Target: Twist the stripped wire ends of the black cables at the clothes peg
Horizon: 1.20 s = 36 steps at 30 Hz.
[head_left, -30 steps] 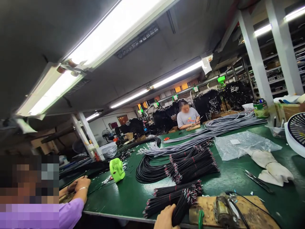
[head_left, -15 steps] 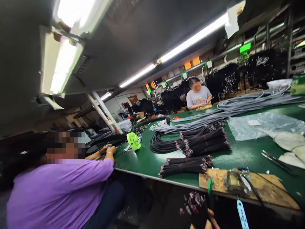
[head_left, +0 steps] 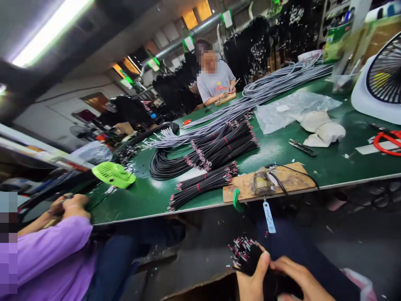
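Note:
A bundle of black cables (head_left: 246, 256) with stripped red and white wire ends stands below the table edge, its tips pointing up. My left hand (head_left: 253, 276) is wrapped around it, thumb across the near side. Close beside the left thumb, my right hand (head_left: 297, 274) curls its fingers against the lower part of the same bundle. The lower end of the cables is dark and partly out of frame. Above the hands, a blue tag (head_left: 269, 217) hangs from a device on a wooden board (head_left: 296, 175) at the table edge.
Tied black cable bundles (head_left: 203, 184) and long grey cables (head_left: 219, 119) lie on the green table (head_left: 278, 161). Pliers (head_left: 302, 147), red-handled scissors (head_left: 388, 142) and a white fan (head_left: 372, 90) are to the right. A person in purple (head_left: 59, 259) sits left; another person (head_left: 216, 81) works across.
The view has swung down and to the right. Both my hands and more of the cable bundle now show, along with the fan and scissors at right.

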Motion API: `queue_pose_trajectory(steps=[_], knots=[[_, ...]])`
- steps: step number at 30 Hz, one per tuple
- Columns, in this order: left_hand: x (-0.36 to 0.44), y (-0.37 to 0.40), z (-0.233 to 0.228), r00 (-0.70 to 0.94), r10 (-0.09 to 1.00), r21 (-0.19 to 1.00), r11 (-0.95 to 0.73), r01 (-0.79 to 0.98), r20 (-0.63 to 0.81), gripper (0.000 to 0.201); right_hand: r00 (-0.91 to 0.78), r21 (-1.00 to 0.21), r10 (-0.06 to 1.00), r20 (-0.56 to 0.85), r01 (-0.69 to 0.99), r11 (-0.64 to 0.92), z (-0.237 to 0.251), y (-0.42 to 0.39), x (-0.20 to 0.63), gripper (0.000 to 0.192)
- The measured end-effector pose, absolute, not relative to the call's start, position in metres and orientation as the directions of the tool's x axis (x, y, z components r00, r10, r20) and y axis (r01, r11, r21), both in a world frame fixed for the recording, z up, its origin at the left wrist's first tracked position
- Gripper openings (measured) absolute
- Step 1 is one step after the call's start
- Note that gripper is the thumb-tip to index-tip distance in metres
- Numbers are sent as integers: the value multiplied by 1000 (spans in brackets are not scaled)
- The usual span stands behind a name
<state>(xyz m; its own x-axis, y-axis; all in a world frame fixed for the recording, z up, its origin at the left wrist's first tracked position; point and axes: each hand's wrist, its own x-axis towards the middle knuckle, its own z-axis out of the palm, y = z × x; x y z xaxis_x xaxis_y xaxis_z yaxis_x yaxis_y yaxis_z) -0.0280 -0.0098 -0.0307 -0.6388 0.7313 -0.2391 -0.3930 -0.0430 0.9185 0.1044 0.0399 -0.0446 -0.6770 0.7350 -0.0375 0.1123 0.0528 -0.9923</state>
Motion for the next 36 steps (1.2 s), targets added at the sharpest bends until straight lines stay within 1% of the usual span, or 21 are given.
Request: queue_pose_trajectory(steps=[1, 4, 7, 9, 11, 15, 18, 22, 24, 26, 28, 31, 33, 36], knots=[[-28, -13, -30, -641, 734, 926, -43, -375, -226, 34, -670, -993, 742, -25, 105, 61, -39, 45, 107, 18], [-26, -20, -26, -647, 727, 933, -25, -359, -229, 33, -619, -979, 776, 120, 58, 197, -17, 59, 108, 16], [-20, -25, -23, -675, 702, 951, 9, -309, -226, 35, -599, -973, 778, 190, -10, 229, 2, 67, 99, 15], [-16, -28, -24, -701, 683, 967, 36, -251, -208, 35, -581, -974, 787, 207, -43, 224, 10, 67, 92, 11], [-15, -30, -24, -709, 681, 979, 67, -191, -185, 34, -583, -974, 784, 214, -63, 219, 14, 67, 89, 17], [-19, -32, -19, -704, 703, 994, 96, -45, -99, 33, -654, -980, 732, 191, -83, 182, 16, 68, 93, 23], [-22, -30, -13, -672, 738, 997, 74, -1, -55, 27, -667, -987, 727, 160, -95, 131, 13, 70, 97, 25], [-26, -26, -10, -560, 829, 1000, 9, 0, -7, 19, -614, -988, 773, 157, -109, 114, 12, 71, 100, 27], [-28, -25, -10, -535, 845, 1000, -10, -18, -1, 18, -620, -984, 765, 177, -106, 142, 14, 71, 101, 27], [-28, -25, -11, -525, 851, 998, -22, -61, -13, 18, -625, -975, 750, 214, -91, 202, 17, 70, 101, 23], [-26, -25, -11, -537, 842, 995, -13, -101, -44, 19, -604, -950, 745, 283, -70, 305, 18, 66, 99, 20], [-21, -27, -10, -579, 805, 983, 25, -182, -128, 24, -499, -889, 762, 413, -38, 457, 13, 55, 94, 19], [-18, -29, -10, -589, 784, 963, 43, -266, -198, 29, -416, -883, 799, 434, -23, 468, 6, 46, 88, 18], [-18, -31, -11, -589, 773, 935, 15, -354, -236, 31, -359, -919, 855, 374, -15, 395, -3, 37, 81, 16]])
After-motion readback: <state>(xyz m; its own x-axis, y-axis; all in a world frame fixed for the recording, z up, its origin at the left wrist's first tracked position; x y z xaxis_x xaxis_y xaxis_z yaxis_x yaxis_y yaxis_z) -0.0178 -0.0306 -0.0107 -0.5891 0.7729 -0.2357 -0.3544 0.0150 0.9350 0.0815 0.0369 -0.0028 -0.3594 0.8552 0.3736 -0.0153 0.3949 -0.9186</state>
